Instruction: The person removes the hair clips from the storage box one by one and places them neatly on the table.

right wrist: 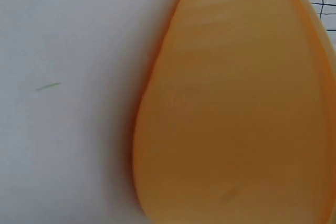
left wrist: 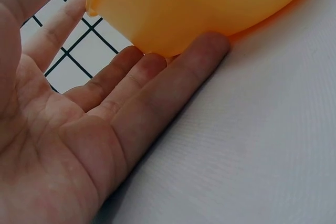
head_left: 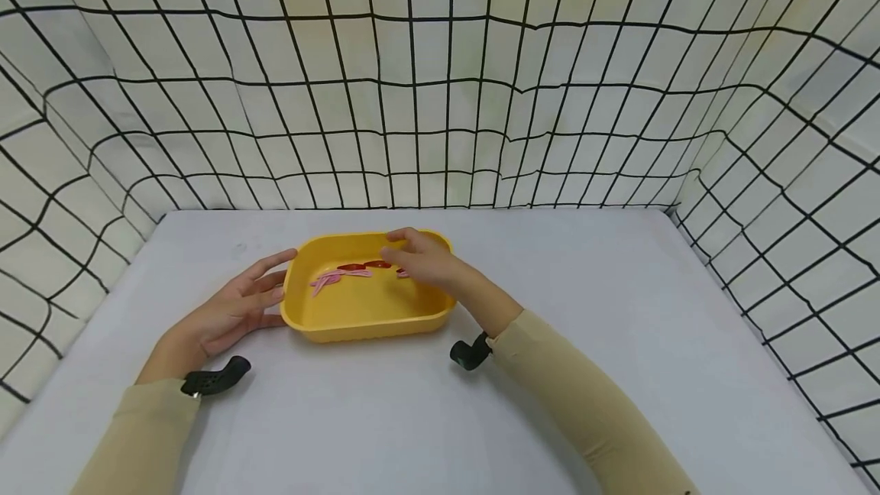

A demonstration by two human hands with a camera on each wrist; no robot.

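Observation:
In the head view, a yellow plastic tray [head_left: 364, 315] with a raised rim sits on the white table. Inside lie thin pink strands [head_left: 327, 279] in a loose bunch and small glossy red pieces [head_left: 352, 267]; their kind is too small to tell. My left hand [head_left: 237, 308] touches the tray's left end with spread, mostly straight fingers. The left wrist view shows those fingers [left wrist: 157, 93] against the yellow wall, low by the tabletop. Over the tray's right half reaches my right hand [head_left: 422, 257], thumb and index apart, partly covering more pink strands [head_left: 402, 273].
Black netting [head_left: 412, 82] over white sheeting stands behind the table and along both sides. Dark wrist-worn devices [head_left: 216, 377] sit on both wrists. A short green mark [right wrist: 48, 86] shows on the white table surface [right wrist: 58, 145] in the right wrist view.

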